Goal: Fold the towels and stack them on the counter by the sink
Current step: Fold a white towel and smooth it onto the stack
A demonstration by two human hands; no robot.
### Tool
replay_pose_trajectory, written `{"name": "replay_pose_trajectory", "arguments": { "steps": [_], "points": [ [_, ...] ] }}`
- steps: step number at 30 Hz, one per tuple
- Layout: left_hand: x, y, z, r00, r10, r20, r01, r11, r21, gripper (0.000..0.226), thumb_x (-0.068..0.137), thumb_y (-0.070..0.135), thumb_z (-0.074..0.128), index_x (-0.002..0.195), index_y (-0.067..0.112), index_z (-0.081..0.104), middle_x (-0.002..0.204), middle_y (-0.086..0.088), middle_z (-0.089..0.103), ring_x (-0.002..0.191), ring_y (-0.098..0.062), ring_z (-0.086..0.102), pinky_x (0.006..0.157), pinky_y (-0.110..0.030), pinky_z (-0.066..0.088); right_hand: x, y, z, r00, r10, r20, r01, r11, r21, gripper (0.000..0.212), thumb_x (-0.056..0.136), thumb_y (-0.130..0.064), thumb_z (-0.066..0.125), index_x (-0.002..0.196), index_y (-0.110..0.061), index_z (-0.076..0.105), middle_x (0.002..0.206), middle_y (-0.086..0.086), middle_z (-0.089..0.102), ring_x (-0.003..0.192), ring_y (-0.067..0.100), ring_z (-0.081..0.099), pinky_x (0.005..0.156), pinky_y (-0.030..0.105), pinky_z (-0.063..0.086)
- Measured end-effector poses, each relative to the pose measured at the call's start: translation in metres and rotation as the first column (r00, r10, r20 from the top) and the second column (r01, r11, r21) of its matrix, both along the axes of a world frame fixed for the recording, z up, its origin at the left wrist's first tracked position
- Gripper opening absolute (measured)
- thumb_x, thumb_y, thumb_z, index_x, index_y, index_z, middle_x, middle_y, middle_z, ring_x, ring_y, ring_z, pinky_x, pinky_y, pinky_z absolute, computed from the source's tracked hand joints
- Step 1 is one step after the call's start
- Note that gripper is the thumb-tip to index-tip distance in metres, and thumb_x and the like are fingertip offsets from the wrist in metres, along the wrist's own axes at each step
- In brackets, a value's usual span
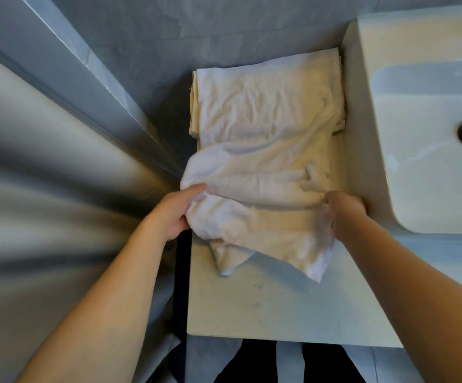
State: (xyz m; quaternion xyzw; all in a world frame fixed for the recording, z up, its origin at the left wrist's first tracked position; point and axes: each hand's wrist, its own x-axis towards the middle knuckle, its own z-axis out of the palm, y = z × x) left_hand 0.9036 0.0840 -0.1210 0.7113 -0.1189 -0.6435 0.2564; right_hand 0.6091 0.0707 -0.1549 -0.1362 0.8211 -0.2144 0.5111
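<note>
A white towel (265, 172) lay lengthwise on the counter (265, 305) just left of the sink (428, 128), its far half spread over a folded stack (195, 106) against the wall, its near end rumpled and trailing toward the counter's front. The left hand (173, 214) gripped the towel's left edge, thumb on top and fingers curled under the cloth. The right hand (344, 210) held the right edge, its fingers tucked into the fabric so that only the back of the hand showed. The step in hand looked like a fold of the near half over the far half. To do it well, both hands would want to lift together, keep the edge taut between them, gather in the loose near corners first, and lay the edge square with the stack's far end before smoothing the creases flat.
</note>
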Motion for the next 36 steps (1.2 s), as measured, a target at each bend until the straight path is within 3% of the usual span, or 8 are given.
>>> {"name": "replay_pose_trajectory", "arguments": {
  "steps": [4,7,11,16,20,27,33,36],
  "points": [
    [-0.008,0.021,-0.013,0.999,0.025,-0.046,-0.026,0.999,-0.034,0.039,0.086,0.021,0.073,0.122,0.013,0.062,0.11,-0.008,0.074,0.106,-0.026,0.068,0.098,-0.044,0.051,0.019,0.021,-0.011,0.995,0.094,-0.043,-0.094,0.995,0.016,0.063,0.069,-0.022,0.072,0.121,0.002,0.046,0.101,0.01,0.055,0.097,0.032,0.06,0.082,0.039,0.052],
    [-0.015,0.036,-0.021,0.995,0.048,-0.084,-0.051,0.998,-0.037,0.058,0.079,0.015,0.08,0.131,0.012,0.055,0.118,-0.012,0.07,0.108,-0.03,0.067,0.098,-0.05,0.052,0.013,0.037,-0.015,0.958,0.224,-0.179,-0.213,0.974,0.081,0.053,0.079,-0.011,0.062,0.125,0.005,0.04,0.112,0.016,0.055,0.106,0.037,0.057,0.091,0.041,0.05],
    [-0.028,0.06,-0.031,0.96,-0.162,0.23,0.143,0.985,0.096,0.061,0.076,0.019,0.082,0.129,0.008,0.053,0.118,-0.009,0.063,0.102,-0.025,0.063,0.088,-0.038,0.053,0.002,0.067,-0.018,0.928,0.322,-0.186,-0.303,0.945,0.122,0.029,0.073,-0.019,0.062,0.097,-0.004,0.059,0.098,0.017,0.061,0.088,0.036,0.06,0.074,0.036,0.052],
    [-0.033,0.076,-0.024,0.929,-0.288,0.231,0.293,0.956,0.015,0.042,0.092,0.02,0.062,0.132,0.013,0.054,0.117,0.0,0.063,0.104,-0.021,0.062,0.08,-0.033,0.053,0.0,0.09,0.001,0.998,0.007,0.067,0.012,0.962,-0.273,0.005,0.097,-0.019,0.045,0.095,-0.019,0.049,0.092,0.005,0.054,0.087,0.025,0.052,0.079,0.037,0.046],
    [-0.052,0.098,-0.013,0.792,-0.523,0.315,0.492,0.852,0.179,0.034,0.09,0.027,0.064,0.12,0.015,0.054,0.109,-0.001,0.06,0.103,-0.024,0.059,0.085,-0.034,0.05,-0.007,0.109,0.009,0.997,0.029,0.069,-0.013,0.974,-0.226,0.02,0.103,-0.023,0.034,0.106,-0.015,0.053,0.097,0.009,0.057,0.079,0.023,0.055,0.072,0.035,0.05],
    [-0.052,0.159,0.003,0.958,0.087,0.274,-0.053,0.99,-0.13,0.013,0.099,0.018,0.05,0.104,0.012,0.06,0.105,-0.012,0.068,0.093,-0.03,0.065,0.071,-0.034,0.051,-0.046,0.153,0.014,0.98,0.193,0.05,-0.194,0.981,0.013,0.025,0.095,-0.015,0.039,0.103,0.0,0.057,0.084,0.015,0.055,0.071,0.028,0.052,0.059,0.029,0.041],
    [-0.041,0.205,0.008,0.945,0.017,0.326,-0.014,1.0,-0.012,0.023,0.098,0.028,0.057,0.109,0.008,0.056,0.102,-0.01,0.065,0.092,-0.029,0.062,0.079,-0.04,0.053,-0.068,0.191,0.019,0.971,0.236,-0.036,-0.234,0.971,0.047,0.03,0.097,-0.022,0.046,0.109,0.004,0.055,0.086,0.014,0.058,0.082,0.034,0.058,0.074,0.04,0.052],
    [-0.045,0.223,0.001,0.866,-0.247,0.434,0.207,0.968,0.139,0.028,0.098,0.03,0.054,0.113,0.006,0.053,0.102,-0.011,0.062,0.088,-0.028,0.061,0.068,-0.035,0.049,-0.072,0.205,0.02,0.945,0.311,-0.103,-0.303,0.949,0.087,0.03,0.099,-0.026,0.044,0.107,0.001,0.052,0.092,0.016,0.056,0.086,0.034,0.053,0.075,0.039,0.044]
  ]
}}
